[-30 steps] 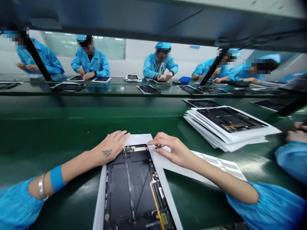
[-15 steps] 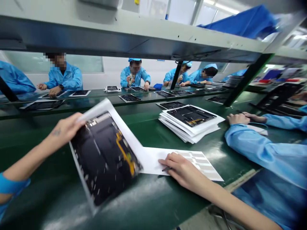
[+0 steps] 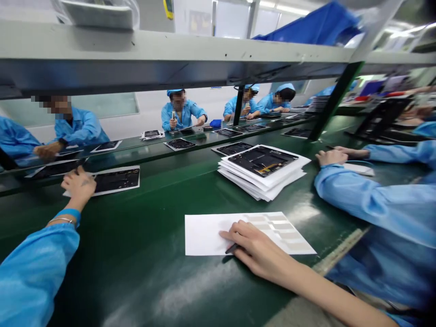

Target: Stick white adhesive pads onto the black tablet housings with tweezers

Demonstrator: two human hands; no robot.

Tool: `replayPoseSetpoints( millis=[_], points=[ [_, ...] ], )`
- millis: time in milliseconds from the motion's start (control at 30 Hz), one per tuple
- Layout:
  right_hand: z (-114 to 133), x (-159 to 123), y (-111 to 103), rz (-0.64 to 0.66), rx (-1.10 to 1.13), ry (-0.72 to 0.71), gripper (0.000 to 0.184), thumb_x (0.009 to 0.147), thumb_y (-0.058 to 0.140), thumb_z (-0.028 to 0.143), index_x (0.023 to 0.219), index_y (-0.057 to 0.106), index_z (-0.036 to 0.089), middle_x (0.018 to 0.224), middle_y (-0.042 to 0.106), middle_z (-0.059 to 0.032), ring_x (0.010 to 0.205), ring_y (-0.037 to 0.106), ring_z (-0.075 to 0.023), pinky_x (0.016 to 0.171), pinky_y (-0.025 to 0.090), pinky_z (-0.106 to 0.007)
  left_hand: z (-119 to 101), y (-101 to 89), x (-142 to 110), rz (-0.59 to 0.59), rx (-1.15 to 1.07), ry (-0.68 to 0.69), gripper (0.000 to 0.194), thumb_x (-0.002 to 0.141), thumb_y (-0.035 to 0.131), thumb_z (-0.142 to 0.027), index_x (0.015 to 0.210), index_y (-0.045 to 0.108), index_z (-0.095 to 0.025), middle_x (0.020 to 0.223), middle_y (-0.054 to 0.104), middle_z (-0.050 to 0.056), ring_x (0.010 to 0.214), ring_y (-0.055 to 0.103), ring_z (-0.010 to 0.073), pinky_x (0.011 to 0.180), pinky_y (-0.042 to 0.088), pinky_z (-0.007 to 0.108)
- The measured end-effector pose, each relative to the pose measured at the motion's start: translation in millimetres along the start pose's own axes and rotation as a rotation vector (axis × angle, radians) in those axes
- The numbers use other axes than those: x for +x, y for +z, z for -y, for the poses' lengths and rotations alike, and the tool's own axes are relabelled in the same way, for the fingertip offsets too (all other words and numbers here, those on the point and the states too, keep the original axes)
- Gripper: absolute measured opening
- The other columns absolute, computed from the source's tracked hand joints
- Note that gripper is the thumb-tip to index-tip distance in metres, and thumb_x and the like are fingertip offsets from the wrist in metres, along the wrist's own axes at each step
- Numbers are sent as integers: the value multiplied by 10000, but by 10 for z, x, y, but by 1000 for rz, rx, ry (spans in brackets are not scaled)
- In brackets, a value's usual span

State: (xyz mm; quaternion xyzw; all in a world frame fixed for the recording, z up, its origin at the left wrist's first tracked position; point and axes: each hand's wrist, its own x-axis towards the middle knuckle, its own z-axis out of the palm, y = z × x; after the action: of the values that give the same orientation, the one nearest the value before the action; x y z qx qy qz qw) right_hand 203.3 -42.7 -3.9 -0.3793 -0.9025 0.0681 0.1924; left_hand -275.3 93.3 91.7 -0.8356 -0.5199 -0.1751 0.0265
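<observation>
My left hand reaches to the far left, fingers apart, over the left end of a dark tablet panel. The panel lies on a white paper sheet at the raised strip of the green bench. My right hand rests on a white sticker sheet with rows of pale grey strips. A slim dark tool sticks out from under its fingers; its full shape is hidden by the hand. Beyond this sheet stands a stack of white papers, with a dark tablet panel and orange flex cable on top.
Several more panels on paper, such as a panel, line the bench. A co-worker's sleeve is close on the right. A grey shelf crosses overhead on dark posts. Co-workers in blue sit opposite.
My left hand has carried the tablet panel away from in front of me to the far left, where it now lies flat. My right hand stays on the sticker sheet. The view has shifted slightly.
</observation>
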Motion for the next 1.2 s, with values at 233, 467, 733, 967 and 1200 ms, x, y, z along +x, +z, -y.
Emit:
replayPoseSetpoints(
  millis=[233,467,733,967,1200],
  points=[
    [36,56,-20,-13,49,2,312,859,534,64,1121,663,172,914,622,-92,857,556,-235,726,429,-348,-1285,691,1107,-93,184,392,321,951,376,-199,1096,659,-160,1217,655,125,1157,572,245,1002,415,422],
    [33,2,-37,-36,39,7,321,841,556,72,1126,665,173,936,631,-88,852,546,-228,723,411,-344,-2857,1248,1937,-17,273,722,370,964,383,-42,1270,564,-143,1349,575,138,1234,530,225,1000,414,350],
    [-27,-95,-195,-348,437,-48,226,920,522,135,1060,692,189,842,657,-61,799,578,-188,704,448,-303,-3138,1413,2354,57,361,770,163,979,561,-211,1108,627,-136,1075,655,63,1010,627,204,910,511,407],
    [-661,-35,-474,-474,498,305,308,978,487,349,801,674,180,835,712,-54,743,646,-189,633,483,-276,-3169,1375,2440,36,331,752,155,978,576,-283,1031,640,-152,1056,642,54,993,613,195,883,521,394],
    [-1257,-47,-451,-210,-667,21,231,906,478,16,892,680,126,856,656,-119,786,565,-243,673,424,-351,-3189,1389,2388,28,278,712,185,975,592,-303,1048,642,-141,1068,652,61,999,632,200,894,536,413]
  ],
)
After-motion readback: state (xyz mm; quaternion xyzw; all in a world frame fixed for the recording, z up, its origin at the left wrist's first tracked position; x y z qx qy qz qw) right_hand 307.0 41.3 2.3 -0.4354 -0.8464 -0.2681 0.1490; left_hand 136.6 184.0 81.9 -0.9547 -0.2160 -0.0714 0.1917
